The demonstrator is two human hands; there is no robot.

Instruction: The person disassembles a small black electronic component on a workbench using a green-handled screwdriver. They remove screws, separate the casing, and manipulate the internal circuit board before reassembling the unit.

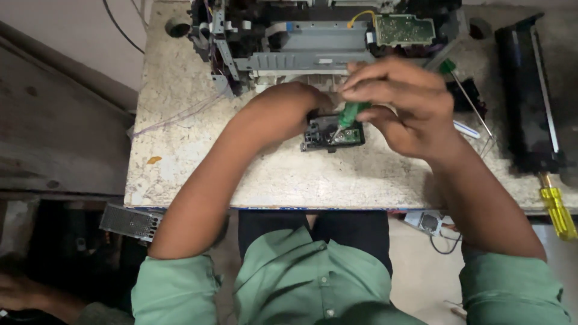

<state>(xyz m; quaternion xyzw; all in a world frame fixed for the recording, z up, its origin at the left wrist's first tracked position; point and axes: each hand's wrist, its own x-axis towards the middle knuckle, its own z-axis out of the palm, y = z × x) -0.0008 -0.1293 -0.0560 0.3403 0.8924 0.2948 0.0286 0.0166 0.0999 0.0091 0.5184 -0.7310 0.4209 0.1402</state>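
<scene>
A small black module (318,137) with a circuit board on top lies near the middle of the worn white table (180,150). My left hand (283,111) is curled over the module's left side, steadying it. My right hand (400,102) grips a green-handled screwdriver (351,113), whose tip points down onto the module's board. Both forearms reach in from green sleeves at the bottom of the view.
A stripped-down printer chassis (313,42) with a green circuit board (404,29) fills the table's far side. A long black part (530,90) lies at the right, beside a yellow-handled screwdriver (557,210) and another green-handled screwdriver (466,93). Someone else's hand (24,295) shows at bottom left.
</scene>
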